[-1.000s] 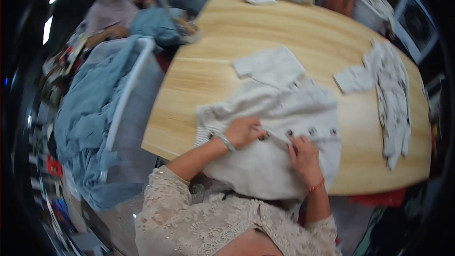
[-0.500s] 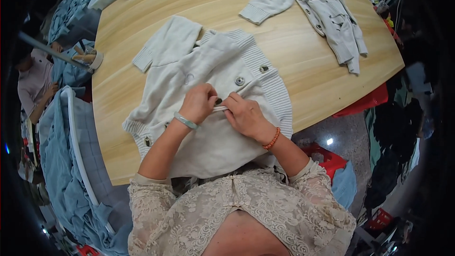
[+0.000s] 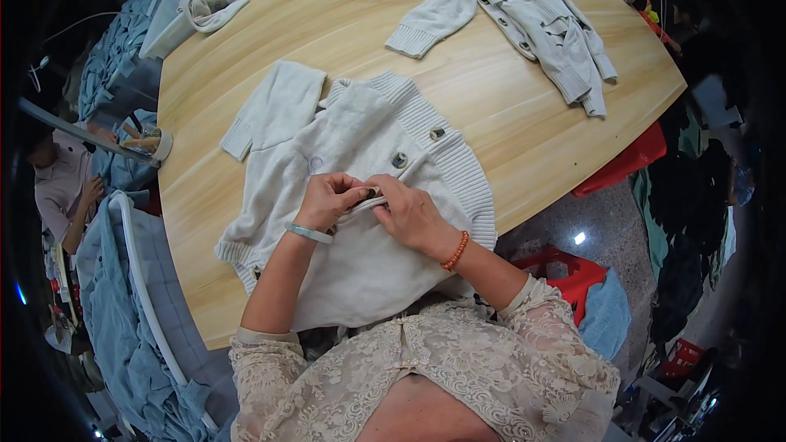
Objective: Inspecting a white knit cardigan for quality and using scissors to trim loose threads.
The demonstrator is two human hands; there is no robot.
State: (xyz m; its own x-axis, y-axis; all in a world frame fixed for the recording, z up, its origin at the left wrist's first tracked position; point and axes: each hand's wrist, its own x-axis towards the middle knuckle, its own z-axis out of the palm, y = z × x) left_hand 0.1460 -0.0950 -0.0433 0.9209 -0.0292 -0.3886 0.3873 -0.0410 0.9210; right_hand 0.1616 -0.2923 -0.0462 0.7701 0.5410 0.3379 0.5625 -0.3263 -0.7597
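An off-white knit cardigan (image 3: 360,270) lies on the wooden table in front of me, ribbed edge to the right and one sleeve stretched to the far left. My left hand (image 3: 326,200) pinches the front band between thumb and fingers at a dark button. Right beside it, my right hand (image 3: 412,217) is closed on a fold of the same band, fingertips almost touching the left ones. My fingers partly cover that button. Farther along the band two more buttons show, a near one (image 3: 399,160) and one by the ribbing (image 3: 436,133).
A second off-white cardigan (image 3: 499,20) lies at the far right of the table (image 3: 237,49). To the left stand a white-rimmed bin (image 3: 127,229) of blue-grey garments and a small cup of tools (image 3: 162,146). A red stool (image 3: 573,274) is at right; another person (image 3: 61,184) sits far left.
The view has shifted, so most of the table's contents sit a little farther left. Both hands stay at the button, and my left fingers have come closer to the right ones.
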